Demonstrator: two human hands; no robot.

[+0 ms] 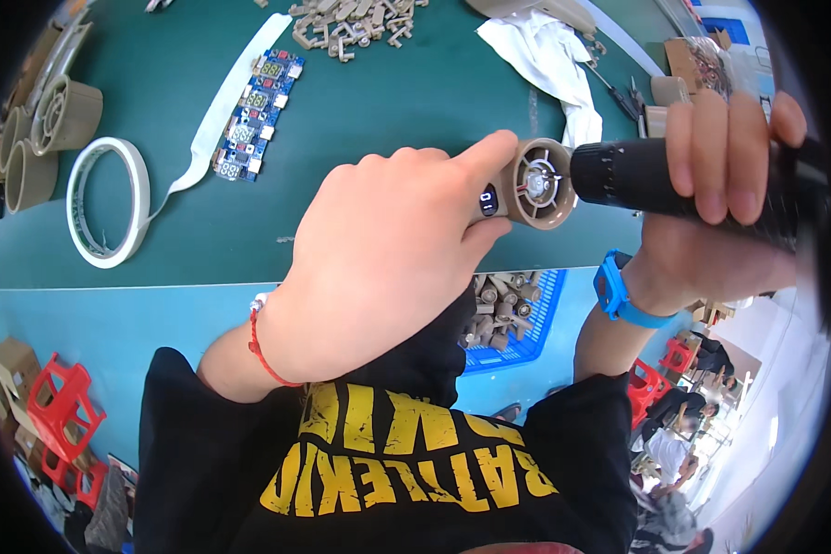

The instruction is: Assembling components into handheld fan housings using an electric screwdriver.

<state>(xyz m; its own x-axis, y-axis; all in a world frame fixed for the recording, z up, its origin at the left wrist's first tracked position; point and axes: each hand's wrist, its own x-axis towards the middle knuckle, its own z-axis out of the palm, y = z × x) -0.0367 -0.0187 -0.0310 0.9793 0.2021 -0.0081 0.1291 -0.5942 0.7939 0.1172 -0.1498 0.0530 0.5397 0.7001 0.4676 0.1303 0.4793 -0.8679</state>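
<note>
My left hand (392, 235) grips a small beige fan housing (552, 220), its fingers wrapped round the side and a small lit display (489, 199) showing between them. The round open end faces right, with spokes and a metallic hub inside. In my right hand (725, 166) is a black electric screwdriver (619, 172), held level. Its bit reaches into the housing's open end by the hub; whether it sits on a screw I cannot tell. Both hands are over the front part of the green table (369, 111).
On the left lie a white tape roll (78, 198) and a tape strip with several blue circuit boards (243, 134). Beige tubes (65, 115) stand at the far left, small beige parts (351, 23) at the back. A white cloth (549, 65) lies behind; a blue basket (526, 346) sits below the edge.
</note>
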